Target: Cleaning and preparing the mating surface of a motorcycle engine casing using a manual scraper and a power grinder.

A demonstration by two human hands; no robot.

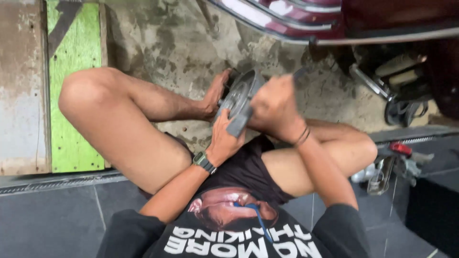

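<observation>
I sit on the floor with my knees bent and a round grey metal disc-shaped part (240, 94) braced upright against my foot (213, 93). My left hand (224, 138), with a watch on its wrist, grips the lower edge of the part. My right hand (276, 106) is closed around a dark tool handle whose tip (300, 73) sticks out above the fist, right against the part's rim. Motion blur hides the tool's shape.
A maroon motor vehicle body (334, 19) with exposed chrome and black mechanical parts (397, 91) stands at the upper right. Tools, one with a red handle (400, 149), lie by my right knee. A green-painted board (74, 86) lies left, beside a metal floor rail (57, 181).
</observation>
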